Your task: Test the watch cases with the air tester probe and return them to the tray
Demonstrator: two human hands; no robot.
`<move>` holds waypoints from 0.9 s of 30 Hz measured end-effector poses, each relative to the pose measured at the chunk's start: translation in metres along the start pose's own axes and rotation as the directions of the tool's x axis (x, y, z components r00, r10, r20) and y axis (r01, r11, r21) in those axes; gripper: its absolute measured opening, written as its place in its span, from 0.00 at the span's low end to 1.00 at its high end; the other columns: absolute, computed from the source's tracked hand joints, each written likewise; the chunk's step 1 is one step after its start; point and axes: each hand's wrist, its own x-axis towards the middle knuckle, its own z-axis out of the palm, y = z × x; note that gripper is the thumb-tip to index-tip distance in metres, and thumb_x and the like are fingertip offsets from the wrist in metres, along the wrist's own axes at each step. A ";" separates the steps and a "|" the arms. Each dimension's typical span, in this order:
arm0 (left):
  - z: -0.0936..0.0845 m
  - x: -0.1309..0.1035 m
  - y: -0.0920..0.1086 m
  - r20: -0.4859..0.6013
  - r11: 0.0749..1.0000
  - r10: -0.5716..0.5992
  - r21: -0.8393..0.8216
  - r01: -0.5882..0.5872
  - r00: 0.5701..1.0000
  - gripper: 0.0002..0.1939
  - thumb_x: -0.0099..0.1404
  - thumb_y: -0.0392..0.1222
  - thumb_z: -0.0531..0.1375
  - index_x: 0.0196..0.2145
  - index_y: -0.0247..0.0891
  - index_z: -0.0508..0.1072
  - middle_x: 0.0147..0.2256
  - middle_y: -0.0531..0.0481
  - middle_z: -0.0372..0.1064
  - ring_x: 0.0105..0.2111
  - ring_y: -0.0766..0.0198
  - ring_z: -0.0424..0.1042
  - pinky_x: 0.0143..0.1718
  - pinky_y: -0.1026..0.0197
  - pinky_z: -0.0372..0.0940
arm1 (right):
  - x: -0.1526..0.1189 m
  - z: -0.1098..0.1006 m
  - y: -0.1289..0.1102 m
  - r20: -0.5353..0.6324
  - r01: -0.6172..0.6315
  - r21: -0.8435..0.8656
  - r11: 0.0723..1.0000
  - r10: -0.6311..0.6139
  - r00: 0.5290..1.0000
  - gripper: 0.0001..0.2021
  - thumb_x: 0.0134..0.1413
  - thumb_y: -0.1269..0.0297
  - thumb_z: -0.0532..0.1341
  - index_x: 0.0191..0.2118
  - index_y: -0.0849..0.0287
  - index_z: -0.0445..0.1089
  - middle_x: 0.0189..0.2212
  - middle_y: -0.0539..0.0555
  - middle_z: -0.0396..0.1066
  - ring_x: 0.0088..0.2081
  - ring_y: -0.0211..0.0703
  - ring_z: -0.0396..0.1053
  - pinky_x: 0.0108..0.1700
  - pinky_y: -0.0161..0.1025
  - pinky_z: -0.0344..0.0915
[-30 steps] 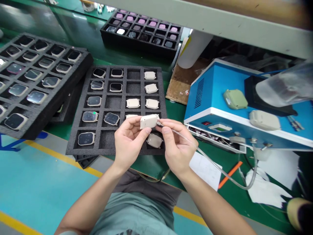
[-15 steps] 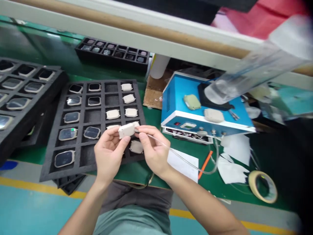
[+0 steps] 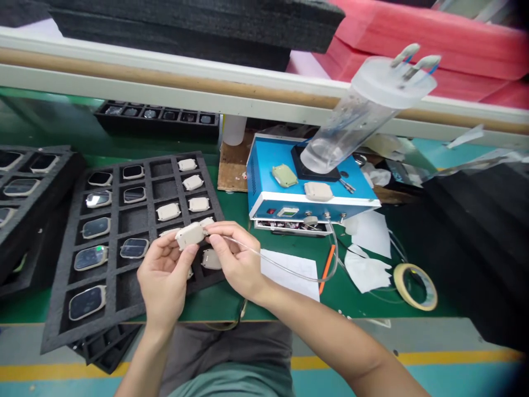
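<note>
My left hand grips a beige smartwatch case between thumb and fingers, tilted above the foam tray. The pinched fingers of my right hand hold the end of a clear thin tube against the case's right side. Whether the tip is inserted cannot be seen. Below my hands, the black foam tray has dark-screened watches in its left columns and beige cases in its right ones. The tube runs to the front of a blue box-shaped machine.
On the machine sit a green case, a beige case and a tilted clear cylinder. White paper, an orange stick and a tape roll lie rightward. Stacked trays stand left; a shelf edge crosses above.
My view has shifted, so the bench appears further left and lower, with more of the shelf showing. Both hands keep the same hold on the smartwatch case and the tube.
</note>
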 end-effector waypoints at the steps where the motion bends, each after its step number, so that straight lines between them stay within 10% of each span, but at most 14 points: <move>1: 0.000 0.000 0.000 -0.001 1.000 -0.001 0.004 0.001 1.000 0.18 0.59 0.38 0.77 0.45 0.38 0.80 0.44 0.46 0.82 0.44 0.63 0.82 0.50 0.66 0.76 | 0.000 0.000 0.000 0.000 0.001 0.000 1.000 -0.001 1.000 0.06 0.67 0.66 0.65 0.44 0.53 0.81 0.44 0.56 0.79 0.47 0.44 0.80 0.48 0.39 0.81; 27: 0.000 0.000 0.000 -0.006 0.999 -0.003 0.051 0.003 1.000 0.19 0.59 0.40 0.76 0.46 0.38 0.79 0.45 0.45 0.81 0.46 0.60 0.82 0.52 0.61 0.76 | 0.001 -0.001 -0.003 0.013 -0.012 -0.015 1.000 0.012 1.000 0.06 0.68 0.64 0.64 0.43 0.53 0.80 0.45 0.56 0.79 0.48 0.44 0.79 0.49 0.40 0.81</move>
